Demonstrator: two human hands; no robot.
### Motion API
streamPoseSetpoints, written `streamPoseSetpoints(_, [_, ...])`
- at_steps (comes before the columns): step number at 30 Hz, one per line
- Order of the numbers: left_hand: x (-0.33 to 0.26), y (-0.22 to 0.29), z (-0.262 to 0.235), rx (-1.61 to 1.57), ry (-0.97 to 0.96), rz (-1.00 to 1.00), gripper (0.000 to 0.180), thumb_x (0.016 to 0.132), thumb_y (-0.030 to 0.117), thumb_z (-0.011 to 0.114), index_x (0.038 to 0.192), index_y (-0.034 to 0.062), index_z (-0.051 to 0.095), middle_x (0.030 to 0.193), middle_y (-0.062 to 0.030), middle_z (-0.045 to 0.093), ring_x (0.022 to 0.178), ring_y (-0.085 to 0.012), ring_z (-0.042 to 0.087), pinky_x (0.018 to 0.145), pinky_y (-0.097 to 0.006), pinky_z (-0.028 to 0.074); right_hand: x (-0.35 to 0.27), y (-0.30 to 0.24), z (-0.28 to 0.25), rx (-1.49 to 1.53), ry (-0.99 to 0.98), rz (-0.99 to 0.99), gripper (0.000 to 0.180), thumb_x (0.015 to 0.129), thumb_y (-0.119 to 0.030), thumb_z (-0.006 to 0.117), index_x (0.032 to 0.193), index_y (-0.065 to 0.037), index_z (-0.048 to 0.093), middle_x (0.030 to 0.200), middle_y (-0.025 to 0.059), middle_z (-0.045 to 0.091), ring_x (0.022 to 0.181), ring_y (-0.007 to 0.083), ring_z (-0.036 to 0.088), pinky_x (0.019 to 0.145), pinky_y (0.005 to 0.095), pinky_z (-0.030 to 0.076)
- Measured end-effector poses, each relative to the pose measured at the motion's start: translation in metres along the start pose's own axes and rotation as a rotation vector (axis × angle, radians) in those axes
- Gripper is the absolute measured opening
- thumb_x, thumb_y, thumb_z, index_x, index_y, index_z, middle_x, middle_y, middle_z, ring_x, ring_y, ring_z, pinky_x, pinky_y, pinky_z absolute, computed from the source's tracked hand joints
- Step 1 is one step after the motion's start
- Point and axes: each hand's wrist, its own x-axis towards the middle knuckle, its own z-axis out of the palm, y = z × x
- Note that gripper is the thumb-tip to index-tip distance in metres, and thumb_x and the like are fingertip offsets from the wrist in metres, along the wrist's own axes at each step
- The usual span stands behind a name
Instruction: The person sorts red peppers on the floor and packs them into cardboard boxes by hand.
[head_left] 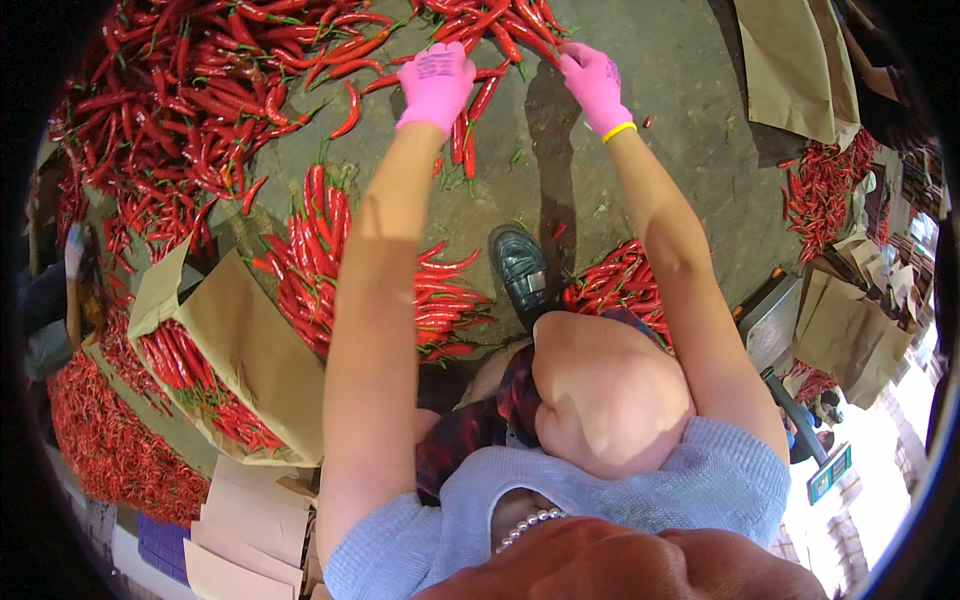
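At the top centre of the frame, both pink-gloved hands reach into the red chillies (300,60) heaped on the floor (660,70). The left hand (437,82) lies flat over several; the right hand (592,80) pinches one. They look light, bendy and smooth, probably best taken by the stem end.

Pink gloves on left hand (436,82) and right hand (596,84) — yellow wristband, pale blue knit sleeves, pearl necklace, dark green loafer

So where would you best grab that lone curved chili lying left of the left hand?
Likely mid-body on the lone chili, pinched from above across its width: it lies flat on the floor, slightly apart from the pile, curved, its thin ends harder to pinch.
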Motion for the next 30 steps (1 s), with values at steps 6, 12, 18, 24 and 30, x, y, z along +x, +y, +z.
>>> streamPoseSetpoints(6, [0.014,-0.017,0.009,0.100,-0.259,-0.118,0.037,0.082,0.028,0.058,0.115,0.0114,0.060,0.122,-0.0163,0.062,0.112,-0.0366,0.062,0.090,-0.048,0.050,0.030,-0.008,0.012,-0.830,-0.058,-0.186,0.035,0.086,-0.036,0.059,0.104,-0.009,0.070,0.109,0.0148,0.070,0.100,0.0334,0.066,0.087,0.0442,0.052])
streamPoseSetpoints(12, [-0.087,-0.117,-0.065,-0.200,0.109,-0.109,0.049,0.083,0.016,0.061,0.131,0.0089,0.055,0.112,-0.0159,0.062,0.103,-0.0356,0.062,0.087,-0.043,0.049,-0.014,0.027,-0.022,0.116,-0.123,0.142,0.028,0.080,-0.028,0.074,0.084,-0.001,0.070,0.063,0.0070,0.062,0.055,0.0171,0.057,0.052,0.0341,0.044])
streamPoseSetpoints(18, [-0.180,-0.095,-0.045,-1.333,0.103,-0.567,0.058,0.089,0.008,0.061,0.145,0.0032,0.045,0.082,0.0011,0.054,0.059,-0.0067,0.050,0.055,-0.021,0.043,-0.095,0.071,0.003,0.995,-0.263,0.442,0.038,0.093,-0.019,0.067,0.124,-0.002,0.054,0.084,0.0090,0.062,0.065,0.0188,0.059,0.058,0.0336,0.051])
streamPoseSetpoints(24, [-0.246,-0.050,-0.003,-1.680,0.105,-0.727,0.045,0.097,0.021,0.060,0.135,-0.0020,0.051,0.076,-0.0010,0.051,0.067,-0.0096,0.054,0.067,-0.030,0.051,-0.109,0.005,0.016,1.017,-0.320,0.272,0.049,0.096,-0.020,0.062,0.139,-0.010,0.042,0.101,0.0152,0.062,0.095,0.0317,0.066,0.082,0.0435,0.057])
streamPoseSetpoints(30, [-0.266,-0.034,-0.012,-1.441,0.082,-0.856,0.043,0.094,0.023,0.063,0.131,0.0009,0.058,0.096,-0.0023,0.062,0.067,-0.0091,0.057,0.064,-0.028,0.052,-0.044,-0.030,0.064,-0.303,-0.355,-0.356,0.050,0.090,-0.035,0.063,0.131,-0.011,0.045,0.107,0.0181,0.067,0.097,0.0355,0.067,0.083,0.0476,0.053])
